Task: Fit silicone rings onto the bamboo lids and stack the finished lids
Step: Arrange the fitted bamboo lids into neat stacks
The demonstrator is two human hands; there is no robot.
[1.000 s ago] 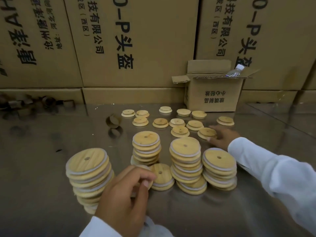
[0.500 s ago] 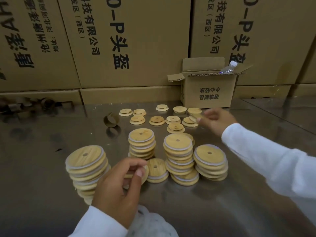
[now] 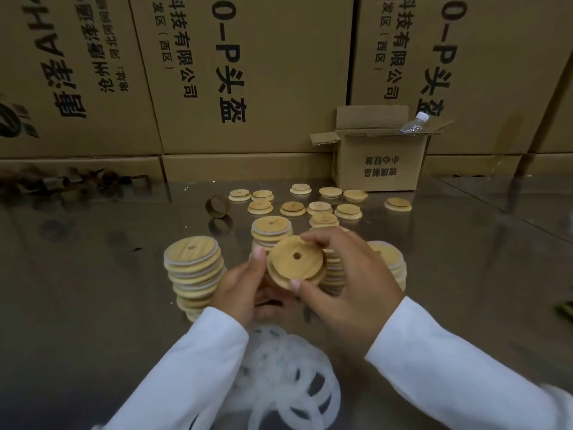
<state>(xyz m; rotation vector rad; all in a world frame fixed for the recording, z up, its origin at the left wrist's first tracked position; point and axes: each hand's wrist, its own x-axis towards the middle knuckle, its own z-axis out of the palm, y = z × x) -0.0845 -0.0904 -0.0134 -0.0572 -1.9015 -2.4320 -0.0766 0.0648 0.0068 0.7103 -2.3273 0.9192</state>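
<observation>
a bamboo lid (image 3: 296, 259) is held tilted above the desk (image 3: 93, 305), the left hand (image 3: 245, 287) and right hand (image 3: 350, 274) both gripping its rim; it looks light, stiff and smooth, best pinched at the edge, while the silicone rings (image 3: 288, 373) below appear soft
</observation>
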